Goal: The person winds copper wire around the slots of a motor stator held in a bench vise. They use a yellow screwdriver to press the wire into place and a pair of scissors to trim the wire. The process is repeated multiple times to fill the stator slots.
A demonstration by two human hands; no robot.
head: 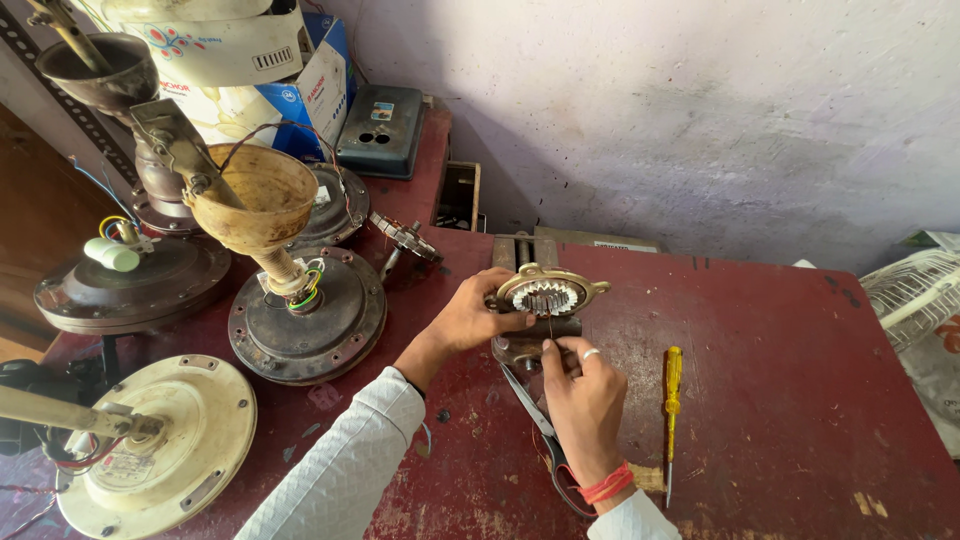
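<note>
While left fingers (pixel 497 318) steady the stator (pixel 547 294), right fingers (pixel 556 352) pinch wire (pixel 549 324)

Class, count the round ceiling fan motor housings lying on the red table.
3: a cream one at the near left, a dark one behind it, a dark one centre-left. Others behind may be hidden.

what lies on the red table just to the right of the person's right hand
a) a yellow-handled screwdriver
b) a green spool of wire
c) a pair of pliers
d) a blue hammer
a: a slim yellow-handled screwdriver lies lengthwise on the worn red table, just right of the right hand, which pinches a thin wire at the toothed round metal stator core.
</note>
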